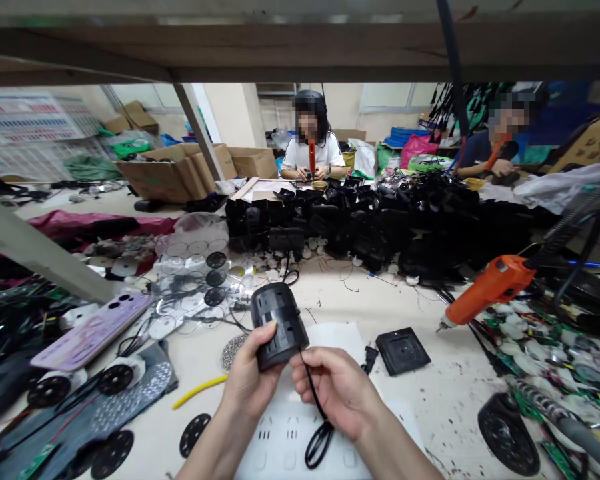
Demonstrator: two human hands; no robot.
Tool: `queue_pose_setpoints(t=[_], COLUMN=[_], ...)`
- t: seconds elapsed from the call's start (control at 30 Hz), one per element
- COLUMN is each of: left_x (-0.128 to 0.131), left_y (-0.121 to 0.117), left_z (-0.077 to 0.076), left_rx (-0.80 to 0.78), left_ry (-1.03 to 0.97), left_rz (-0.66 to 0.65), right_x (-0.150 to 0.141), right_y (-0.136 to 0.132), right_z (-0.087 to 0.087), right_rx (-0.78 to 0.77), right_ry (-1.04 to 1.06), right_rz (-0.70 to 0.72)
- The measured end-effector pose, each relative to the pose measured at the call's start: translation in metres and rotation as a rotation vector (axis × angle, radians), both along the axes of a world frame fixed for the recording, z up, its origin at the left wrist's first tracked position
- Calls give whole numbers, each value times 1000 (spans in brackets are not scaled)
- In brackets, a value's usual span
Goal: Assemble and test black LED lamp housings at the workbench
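Observation:
My left hand [253, 373] is wrapped round a black cylindrical plastic housing [279, 320] with slots in its side, held tilted above the table. At the housing's lower edge, my right hand [333, 383] pinches a black cable [311, 387]. That cable hangs down in a loop below my fingers. A white power strip [290, 440] lies under my forearms. To the right of my hands are a square black plastic part [403, 350] and a black plug [370, 359]. The inside of the housing is hidden from view.
An orange electric screwdriver [490, 293] hangs at the right, above green circuit boards [555, 353]. A purple phone [93, 331] leans at the left. Black parts [330, 227] are heaped ahead. Two people work across the table. A shelf beam [300, 53] crosses overhead.

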State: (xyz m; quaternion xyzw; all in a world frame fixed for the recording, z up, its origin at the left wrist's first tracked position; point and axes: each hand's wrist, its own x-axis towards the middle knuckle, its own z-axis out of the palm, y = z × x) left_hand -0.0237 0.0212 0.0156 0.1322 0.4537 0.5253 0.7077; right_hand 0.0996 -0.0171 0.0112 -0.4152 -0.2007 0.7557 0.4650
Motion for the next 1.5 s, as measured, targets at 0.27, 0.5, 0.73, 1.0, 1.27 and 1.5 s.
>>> queue_pose_setpoints(t=[0.27,0.5,0.73,1.0,1.27,1.5], left_x=[3,-1,-7,-19,-7,11], left_y=[-2,-8,-12,-10,-29,-44], left_z=[-3,-3,-15,-26,-21,-28], left_rx=[-20,15,305,307,186,39], left_ry=[-52,-263,-255,-308,-682,-885], left_rz=[110,-189,-265,-200,-639,-770], right_x=[-12,-15,-20,-6,32,33], right_y=[-11,-11,-16,-20,21,35], right_z=[3,14,10,3,25,25], right_rx=[406,193,178,588,865,950], right_ry=[-858,-376,-381,-839,-571,-314], right_rz=[-310,-139,-170,-210,-245,5])
